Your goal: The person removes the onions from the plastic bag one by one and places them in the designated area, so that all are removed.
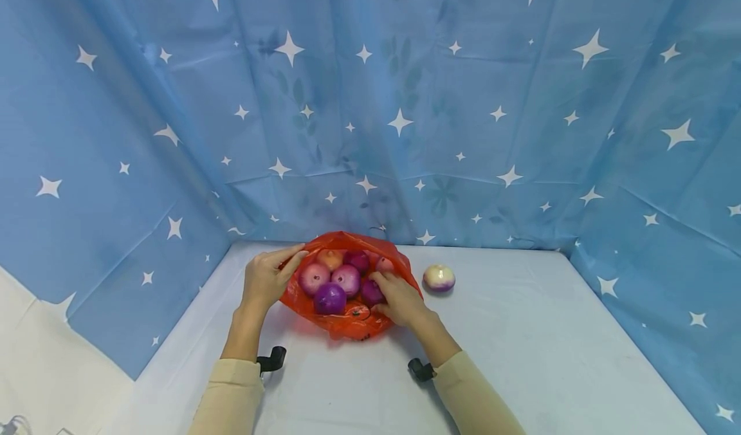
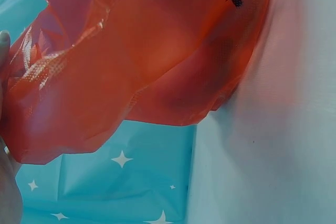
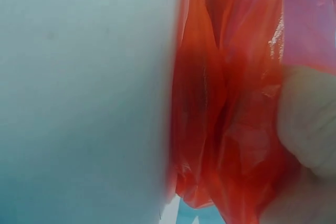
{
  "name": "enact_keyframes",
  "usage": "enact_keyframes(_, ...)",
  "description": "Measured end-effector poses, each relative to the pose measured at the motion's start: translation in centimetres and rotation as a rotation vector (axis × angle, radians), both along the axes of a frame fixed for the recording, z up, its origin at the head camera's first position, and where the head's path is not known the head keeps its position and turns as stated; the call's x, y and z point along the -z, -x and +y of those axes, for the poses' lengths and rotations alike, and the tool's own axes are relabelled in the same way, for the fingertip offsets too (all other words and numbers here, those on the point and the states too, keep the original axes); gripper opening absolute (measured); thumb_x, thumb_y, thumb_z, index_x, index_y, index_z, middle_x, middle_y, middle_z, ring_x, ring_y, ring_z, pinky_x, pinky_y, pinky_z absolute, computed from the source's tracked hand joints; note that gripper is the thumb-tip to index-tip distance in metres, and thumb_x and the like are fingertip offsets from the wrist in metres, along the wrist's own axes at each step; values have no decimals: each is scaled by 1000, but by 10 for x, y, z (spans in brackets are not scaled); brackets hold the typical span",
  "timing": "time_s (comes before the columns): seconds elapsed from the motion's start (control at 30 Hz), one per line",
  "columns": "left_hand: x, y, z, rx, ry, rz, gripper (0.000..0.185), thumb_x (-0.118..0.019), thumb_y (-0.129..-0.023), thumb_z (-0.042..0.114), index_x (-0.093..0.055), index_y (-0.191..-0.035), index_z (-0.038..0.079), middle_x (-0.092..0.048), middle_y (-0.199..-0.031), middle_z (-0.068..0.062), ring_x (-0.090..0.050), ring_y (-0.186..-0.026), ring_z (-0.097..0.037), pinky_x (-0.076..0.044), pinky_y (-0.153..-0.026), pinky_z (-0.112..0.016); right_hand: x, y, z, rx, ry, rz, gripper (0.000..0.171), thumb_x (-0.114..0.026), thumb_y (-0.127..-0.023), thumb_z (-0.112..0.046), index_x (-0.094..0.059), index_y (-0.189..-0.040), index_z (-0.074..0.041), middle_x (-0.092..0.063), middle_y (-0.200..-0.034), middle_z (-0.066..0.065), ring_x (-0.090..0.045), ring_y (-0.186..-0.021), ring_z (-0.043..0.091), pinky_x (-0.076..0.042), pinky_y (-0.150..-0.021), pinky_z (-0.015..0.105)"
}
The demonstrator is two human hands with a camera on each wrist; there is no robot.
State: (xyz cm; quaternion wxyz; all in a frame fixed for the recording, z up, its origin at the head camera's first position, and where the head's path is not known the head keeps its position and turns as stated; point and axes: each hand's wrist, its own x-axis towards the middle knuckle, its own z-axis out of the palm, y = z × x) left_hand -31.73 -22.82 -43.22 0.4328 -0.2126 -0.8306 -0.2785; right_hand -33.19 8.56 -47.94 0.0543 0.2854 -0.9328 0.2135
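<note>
- Head view, left of middle: the left hand (image 1: 267, 278) rests on the left edge of the red bag (image 1: 301, 300). Its fingers are out straight along the rim, so it props the edge and does not really grab it. If the thin plastic slips, that side could flop down.
- Left wrist view: the bag (image 2: 142, 61) fills the top of the frame, and a fingertip shows at the far left edge. The plastic looks thin and floppy, so a hard tug might tear it.
- Head view, middle: the bag sits on the table (image 1: 521, 358), low in the frame, with the onions (image 1: 345, 279) piled in its open mouth. If the bag tips, they could roll out.
- Head view, just right of that: the right hand (image 1: 399, 300) reaches into the bag, fingers curled round a purple onion (image 1: 370, 291). A smooth onion can slide out of a loose hold.
- Right wrist view: only bag (image 3: 226, 108) and table show; the grip is hidden.
- Head view, further right: a loose onion (image 1: 439, 278) lies near the bag. A bump could send it rolling.
</note>
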Motion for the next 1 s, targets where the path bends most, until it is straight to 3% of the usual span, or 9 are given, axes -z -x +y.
enact_keyframes(0.3, -1, -2, 0, -15, 4, 7, 29, -86, -86, 20, -83, -114, 17, -81, -103, -8, -78, -88, -34, -63, -73, -49, -4, -4, 7, -43, -18, 9, 68, -83, -89, -24, -54, -150, -14, -57, -149, 12, -56, -136, 37, -46, -114, 58)
enact_keyframes(0.53, -3, -4, -3, -13, 7, 5, 29, -85, -87, 22, -82, -115, 16, -81, -104, -9, -78, -89, -34, -63, -75, -49, -23, -8, 13, -33, 27, 100, 69, -84, -89, -33, -55, -150, -15, -56, -151, 13, -53, -139, 35, -45, -116, 55)
enact_keyframes(0.77, -2, -3, -3, -7, 12, 5, 29, -85, -87, 20, -82, -115, 15, -81, -104, -9, -78, -88, -34, -63, -75, -49, -43, -17, 20, -16, 120, 152, 70, -84, -89, -33, -55, -151, -18, -56, -148, 9, -53, -138, 31, -49, -112, 54)
enact_keyframes(1.0, -2, -2, -1, -11, 12, 22, 29, -86, -86, 20, -82, -115, 15, -81, -103, -9, -78, -88, -34, -63, -76, -49, -59, -23, 34, -30, 248, 240, 68, -85, -87, -32, -57, -148, -18, -58, -140, 10, -55, -130, 31, -59, -99, 49)
